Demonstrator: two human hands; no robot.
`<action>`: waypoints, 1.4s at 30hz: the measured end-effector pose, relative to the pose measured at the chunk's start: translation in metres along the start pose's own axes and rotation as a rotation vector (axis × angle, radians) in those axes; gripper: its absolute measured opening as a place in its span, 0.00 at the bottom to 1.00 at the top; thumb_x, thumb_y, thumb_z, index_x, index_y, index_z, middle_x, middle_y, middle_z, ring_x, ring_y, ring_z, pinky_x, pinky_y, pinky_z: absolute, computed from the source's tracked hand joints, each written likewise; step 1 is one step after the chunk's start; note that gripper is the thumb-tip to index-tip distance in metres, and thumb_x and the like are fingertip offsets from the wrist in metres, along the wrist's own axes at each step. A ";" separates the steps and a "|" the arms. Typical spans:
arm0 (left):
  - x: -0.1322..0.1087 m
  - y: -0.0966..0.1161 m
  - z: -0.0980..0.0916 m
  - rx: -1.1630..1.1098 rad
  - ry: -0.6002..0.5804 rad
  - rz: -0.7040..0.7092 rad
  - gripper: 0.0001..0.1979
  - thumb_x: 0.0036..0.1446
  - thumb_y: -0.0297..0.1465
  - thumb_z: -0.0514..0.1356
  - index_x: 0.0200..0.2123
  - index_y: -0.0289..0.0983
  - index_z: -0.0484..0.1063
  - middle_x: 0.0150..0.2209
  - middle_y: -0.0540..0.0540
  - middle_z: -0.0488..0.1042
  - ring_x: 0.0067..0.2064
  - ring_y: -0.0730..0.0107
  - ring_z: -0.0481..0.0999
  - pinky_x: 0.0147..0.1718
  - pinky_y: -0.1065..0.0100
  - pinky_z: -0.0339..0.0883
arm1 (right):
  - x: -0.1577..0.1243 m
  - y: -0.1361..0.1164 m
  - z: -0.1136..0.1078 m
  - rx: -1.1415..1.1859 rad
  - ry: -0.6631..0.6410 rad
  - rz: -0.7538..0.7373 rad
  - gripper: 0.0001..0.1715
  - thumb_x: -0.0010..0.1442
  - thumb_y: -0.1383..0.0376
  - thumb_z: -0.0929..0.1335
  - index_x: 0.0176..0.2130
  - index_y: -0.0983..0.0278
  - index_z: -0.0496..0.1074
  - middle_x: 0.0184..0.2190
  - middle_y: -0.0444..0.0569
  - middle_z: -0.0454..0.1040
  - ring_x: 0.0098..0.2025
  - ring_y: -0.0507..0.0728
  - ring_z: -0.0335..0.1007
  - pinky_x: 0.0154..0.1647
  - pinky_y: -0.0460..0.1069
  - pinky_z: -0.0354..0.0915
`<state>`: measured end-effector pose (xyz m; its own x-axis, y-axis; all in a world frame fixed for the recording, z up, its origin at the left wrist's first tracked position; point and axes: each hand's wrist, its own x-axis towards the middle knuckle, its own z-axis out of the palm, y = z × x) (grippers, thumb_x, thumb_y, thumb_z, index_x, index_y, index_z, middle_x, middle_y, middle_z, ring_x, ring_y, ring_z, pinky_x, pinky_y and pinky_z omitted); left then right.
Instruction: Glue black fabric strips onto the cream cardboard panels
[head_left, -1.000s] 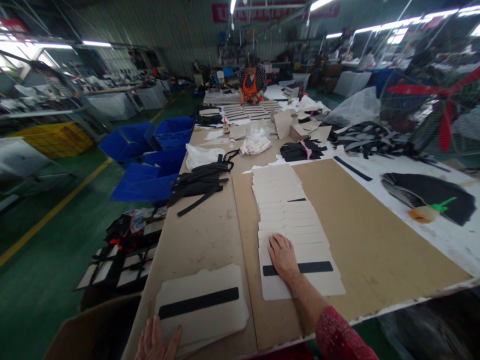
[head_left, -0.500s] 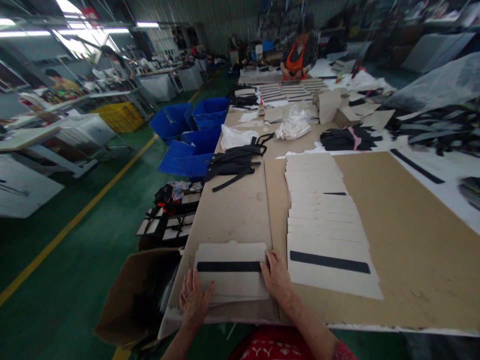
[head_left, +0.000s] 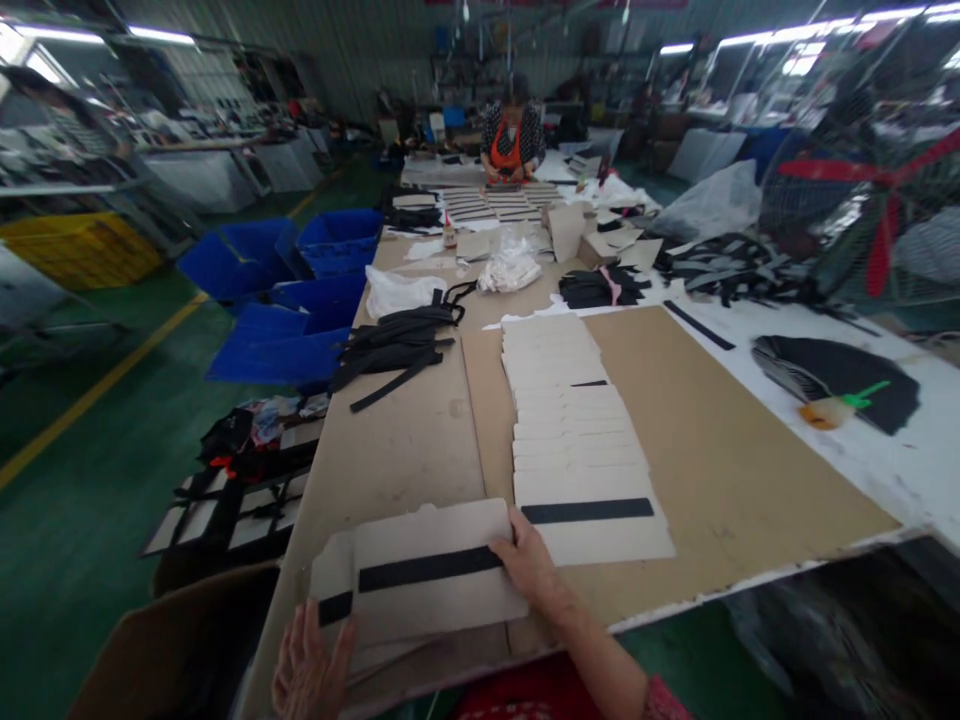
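Observation:
A light grey cardboard sheet [head_left: 427, 530] with a black strip [head_left: 427, 570] across its middle lies tilted at the table's near edge. My right hand [head_left: 529, 560] pinches its right end, thumb on top. Beneath it to the left, another cardboard sheet [head_left: 330, 570] shows, with part of its own black strip. My left hand [head_left: 311, 655] rests at the left edge of that lower sheet, fingers stretched out and thumb apart. Just right of my right hand, a row of overlapping cardboard sheets [head_left: 574, 470] runs away from me; the nearest bears a black strip [head_left: 589, 510].
Black strips [head_left: 397, 340] lie in a heap on the table's left. Blue bins [head_left: 285, 340] and a cardboard box [head_left: 180, 640] stand left of the table. At right are an orange-bottomed glue bottle [head_left: 829, 412], dark pieces [head_left: 832, 375] and a fan [head_left: 885, 190]. A person in an orange apron [head_left: 508, 155] works at the far end.
The top sheet has shifted right and tilted in my right hand, uncovering the sheet beneath. My left hand has moved left and nearer. The whole view has swung to the right.

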<state>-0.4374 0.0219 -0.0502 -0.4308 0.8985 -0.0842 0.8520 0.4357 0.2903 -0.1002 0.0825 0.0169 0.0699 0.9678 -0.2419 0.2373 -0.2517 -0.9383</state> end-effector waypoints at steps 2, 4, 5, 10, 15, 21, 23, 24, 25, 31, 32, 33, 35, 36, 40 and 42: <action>0.000 0.000 -0.001 0.018 -0.018 0.010 0.35 0.63 0.46 0.41 0.69 0.35 0.47 0.71 0.36 0.47 0.71 0.48 0.45 0.65 0.42 0.45 | -0.004 0.012 -0.055 0.042 0.010 0.010 0.25 0.54 0.63 0.66 0.52 0.62 0.70 0.45 0.49 0.79 0.44 0.58 0.74 0.47 0.52 0.68; 0.000 -0.001 -0.001 0.023 -0.032 0.001 0.35 0.63 0.45 0.42 0.69 0.36 0.48 0.71 0.37 0.45 0.72 0.48 0.43 0.65 0.42 0.45 | -0.007 0.034 -0.112 0.057 0.068 0.046 0.28 0.54 0.61 0.66 0.54 0.63 0.70 0.47 0.50 0.78 0.48 0.61 0.73 0.52 0.54 0.67; 0.000 -0.002 -0.001 0.020 -0.037 -0.006 0.35 0.63 0.45 0.43 0.69 0.36 0.47 0.72 0.37 0.45 0.72 0.49 0.42 0.65 0.43 0.45 | -0.009 0.047 -0.138 0.025 0.109 0.069 0.29 0.53 0.61 0.66 0.55 0.63 0.70 0.48 0.50 0.78 0.49 0.62 0.73 0.53 0.55 0.67; 0.001 -0.001 -0.001 0.033 -0.056 -0.021 0.36 0.62 0.46 0.44 0.70 0.38 0.45 0.72 0.38 0.42 0.72 0.50 0.40 0.66 0.41 0.44 | -0.009 0.107 -0.207 -0.251 0.317 0.112 0.35 0.52 0.59 0.65 0.57 0.65 0.69 0.49 0.54 0.78 0.50 0.63 0.74 0.53 0.57 0.67; -0.001 0.009 -0.003 0.037 -0.023 -0.046 0.38 0.60 0.50 0.41 0.69 0.39 0.46 0.72 0.40 0.44 0.73 0.52 0.40 0.67 0.44 0.43 | -0.004 0.121 -0.210 -0.377 0.405 0.148 0.33 0.53 0.60 0.65 0.57 0.65 0.70 0.46 0.55 0.79 0.48 0.63 0.74 0.51 0.56 0.67; -0.002 0.011 -0.004 0.066 -0.027 -0.039 0.40 0.61 0.52 0.40 0.69 0.36 0.47 0.72 0.39 0.44 0.72 0.50 0.42 0.67 0.45 0.41 | -0.012 0.112 -0.207 -0.599 0.498 0.162 0.32 0.56 0.57 0.67 0.57 0.68 0.69 0.47 0.62 0.74 0.48 0.68 0.71 0.50 0.61 0.65; -0.003 0.014 -0.006 0.075 -0.016 -0.036 0.39 0.61 0.52 0.40 0.69 0.36 0.48 0.72 0.39 0.45 0.72 0.50 0.43 0.67 0.45 0.42 | -0.016 0.102 -0.192 -0.741 0.555 0.071 0.30 0.58 0.55 0.66 0.55 0.68 0.70 0.49 0.65 0.71 0.51 0.70 0.67 0.53 0.65 0.62; -0.004 0.015 -0.007 0.080 -0.013 -0.041 0.38 0.62 0.51 0.40 0.69 0.36 0.48 0.72 0.39 0.45 0.72 0.50 0.43 0.66 0.44 0.43 | -0.017 0.096 -0.178 -0.794 0.563 -0.004 0.28 0.59 0.55 0.66 0.54 0.68 0.71 0.49 0.64 0.70 0.52 0.70 0.66 0.53 0.65 0.62; -0.005 0.017 -0.009 0.086 -0.014 -0.046 0.38 0.62 0.51 0.41 0.69 0.36 0.48 0.71 0.39 0.45 0.72 0.49 0.44 0.66 0.44 0.44 | -0.018 0.090 -0.161 -0.817 0.548 -0.090 0.25 0.60 0.57 0.65 0.53 0.67 0.71 0.48 0.64 0.70 0.51 0.70 0.65 0.53 0.65 0.63; -0.011 0.021 -0.015 0.149 -0.062 -0.003 0.34 0.65 0.43 0.44 0.69 0.32 0.49 0.71 0.36 0.47 0.71 0.51 0.45 0.66 0.50 0.45 | -0.017 0.056 -0.025 -0.549 0.179 -0.381 0.21 0.61 0.65 0.65 0.53 0.64 0.71 0.49 0.58 0.70 0.52 0.64 0.66 0.56 0.61 0.65; -0.011 0.020 -0.015 0.157 -0.061 -0.005 0.34 0.65 0.43 0.45 0.69 0.32 0.49 0.71 0.36 0.47 0.71 0.51 0.45 0.66 0.49 0.46 | -0.016 0.051 -0.006 -0.531 0.144 -0.387 0.21 0.61 0.65 0.65 0.54 0.64 0.71 0.50 0.58 0.70 0.52 0.64 0.65 0.57 0.61 0.65; -0.012 0.019 -0.014 0.162 -0.059 -0.009 0.33 0.65 0.43 0.45 0.69 0.33 0.49 0.71 0.37 0.47 0.71 0.51 0.45 0.66 0.48 0.46 | -0.014 0.047 0.009 -0.521 0.122 -0.389 0.21 0.61 0.65 0.65 0.53 0.64 0.71 0.50 0.58 0.70 0.53 0.65 0.65 0.57 0.61 0.65; -0.012 0.017 -0.011 0.168 -0.051 -0.015 0.33 0.65 0.43 0.46 0.69 0.34 0.48 0.71 0.37 0.47 0.71 0.50 0.44 0.65 0.46 0.46 | -0.009 0.042 0.033 -0.519 0.105 -0.385 0.20 0.60 0.65 0.65 0.52 0.63 0.72 0.48 0.59 0.70 0.52 0.66 0.65 0.58 0.62 0.64; -0.013 0.016 -0.010 0.168 -0.049 -0.015 0.33 0.65 0.43 0.46 0.69 0.35 0.48 0.71 0.37 0.47 0.71 0.50 0.44 0.65 0.45 0.46 | -0.006 0.040 0.041 -0.522 0.106 -0.380 0.19 0.59 0.66 0.66 0.51 0.63 0.72 0.47 0.59 0.70 0.51 0.66 0.65 0.57 0.62 0.64; -0.013 0.015 -0.008 0.160 -0.050 -0.014 0.33 0.65 0.42 0.47 0.69 0.35 0.49 0.71 0.36 0.47 0.71 0.50 0.45 0.65 0.45 0.46 | -0.002 0.037 0.059 -0.528 0.126 -0.346 0.18 0.57 0.66 0.67 0.48 0.65 0.73 0.46 0.61 0.69 0.49 0.69 0.65 0.55 0.65 0.65; -0.014 0.015 -0.008 0.158 -0.047 -0.015 0.33 0.65 0.42 0.48 0.69 0.34 0.49 0.71 0.36 0.47 0.71 0.51 0.45 0.65 0.47 0.46 | -0.005 0.035 0.063 -0.515 0.141 -0.334 0.20 0.57 0.67 0.67 0.50 0.67 0.72 0.47 0.62 0.68 0.51 0.69 0.64 0.56 0.65 0.64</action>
<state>-0.4209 0.0159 -0.0365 -0.4328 0.8917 -0.1325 0.8833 0.4488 0.1355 -0.1531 0.0696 -0.0309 0.0302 0.9933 0.1113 0.7020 0.0582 -0.7098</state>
